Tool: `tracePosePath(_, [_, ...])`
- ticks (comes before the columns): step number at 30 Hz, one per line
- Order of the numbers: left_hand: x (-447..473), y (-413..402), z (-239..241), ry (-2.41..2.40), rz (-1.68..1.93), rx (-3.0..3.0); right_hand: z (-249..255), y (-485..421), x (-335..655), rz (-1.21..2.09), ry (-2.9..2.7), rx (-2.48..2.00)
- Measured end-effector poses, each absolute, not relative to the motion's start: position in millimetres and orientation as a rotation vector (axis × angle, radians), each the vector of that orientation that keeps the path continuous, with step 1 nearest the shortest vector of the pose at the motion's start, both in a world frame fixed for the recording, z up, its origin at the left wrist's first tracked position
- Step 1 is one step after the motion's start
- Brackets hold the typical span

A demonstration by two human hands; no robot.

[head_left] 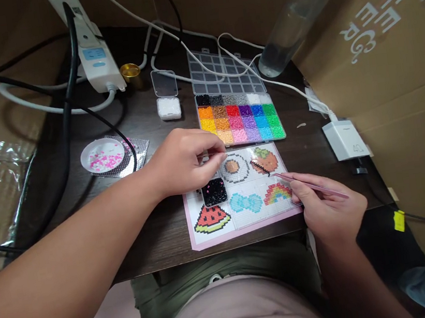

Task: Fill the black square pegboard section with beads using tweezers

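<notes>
Pink tweezers (313, 185) are gripped in my right hand (331, 208). Their tips reach the edge of the orange fruit pattern (270, 162), where a slanting line of black beads (262, 167) lies. My left hand (193, 161) is closed in a pinch above the pattern sheet (211, 240); what its fingertips hold, if anything, I cannot make out. Just below that hand sits a small box of black beads (214, 192) with a few pink ones among them. A clear pegboard (259, 215) covers the sheet's egg, bow and rainbow pictures; a watermelon picture (211, 218) shows at left.
Behind the sheet stands an open bead case (240, 119) with many colours. To the left are a white dish of pink and white beads (102, 155), a box of white beads (169, 108) and a gold cup (131, 73). Cables, a power strip (100, 64), charger (345, 139) and bottle (285, 29) surround them.
</notes>
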State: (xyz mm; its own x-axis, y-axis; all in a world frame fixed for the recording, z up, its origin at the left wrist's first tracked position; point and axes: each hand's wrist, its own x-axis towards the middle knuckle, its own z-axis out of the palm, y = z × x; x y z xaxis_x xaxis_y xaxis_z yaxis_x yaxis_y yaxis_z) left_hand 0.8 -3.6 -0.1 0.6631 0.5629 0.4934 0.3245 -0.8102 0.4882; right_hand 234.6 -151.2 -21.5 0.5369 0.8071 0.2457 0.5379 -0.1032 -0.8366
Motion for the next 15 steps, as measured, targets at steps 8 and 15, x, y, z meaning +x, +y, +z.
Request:
tracePosePath(8, [0.0,-3.9,2.4,0.707,0.905,2.541,-19.8,-151.0,234.0,0.338,-1.097,-1.746])
tracePosePath(15, [-0.6,-2.6,3.4,0.736,0.852,2.536,-27.0,-151.1,237.4,0.328,-1.152,-1.654])
